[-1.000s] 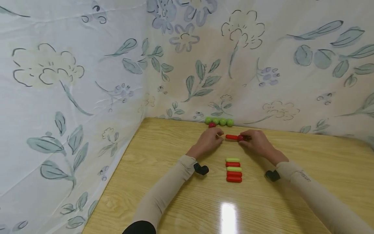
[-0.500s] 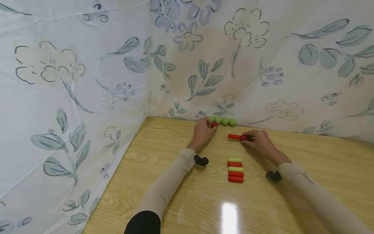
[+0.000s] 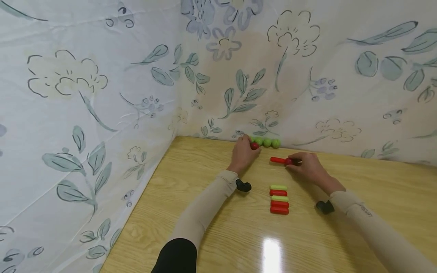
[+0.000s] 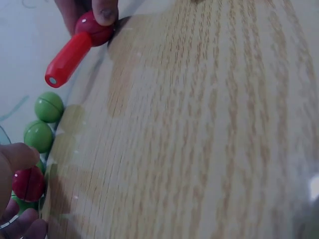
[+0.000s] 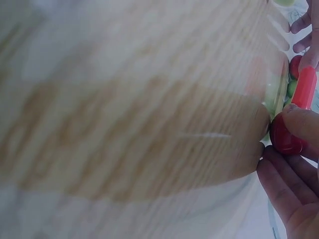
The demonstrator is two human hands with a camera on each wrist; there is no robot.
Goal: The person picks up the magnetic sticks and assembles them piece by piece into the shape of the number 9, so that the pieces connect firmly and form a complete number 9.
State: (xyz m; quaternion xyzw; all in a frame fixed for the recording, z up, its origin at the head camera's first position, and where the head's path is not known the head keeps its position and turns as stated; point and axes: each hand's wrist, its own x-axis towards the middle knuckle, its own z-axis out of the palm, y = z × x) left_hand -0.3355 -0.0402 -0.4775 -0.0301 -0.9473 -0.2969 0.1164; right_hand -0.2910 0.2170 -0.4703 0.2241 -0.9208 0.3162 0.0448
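My left hand [image 3: 241,154] is at the back of the table, with thumb and fingers around a dark red ball [image 3: 254,146]. That ball sits in front of a row of several green balls [image 3: 267,142]; in the left wrist view the thumb touches the ball [image 4: 29,183] and fingers lie below it. To the right, my right hand [image 3: 310,167] pinches another dark red ball [image 4: 94,30] between thumb and fingers. A bright red rod [image 3: 277,160] is joined to this ball and points left, towards the other hand. The rod's free end [image 4: 53,79] carries a small pale disc.
Red and yellow-green rods [image 3: 279,199] lie stacked in a short column nearer the front of the wooden table [image 3: 153,212]. Flower-patterned cloth [image 3: 218,76] rises behind the green balls and along the left edge.
My left hand has moved back from beside the red rod to the loose red ball and taken hold of it. The right hand keeps its grip on the ball with the rod.
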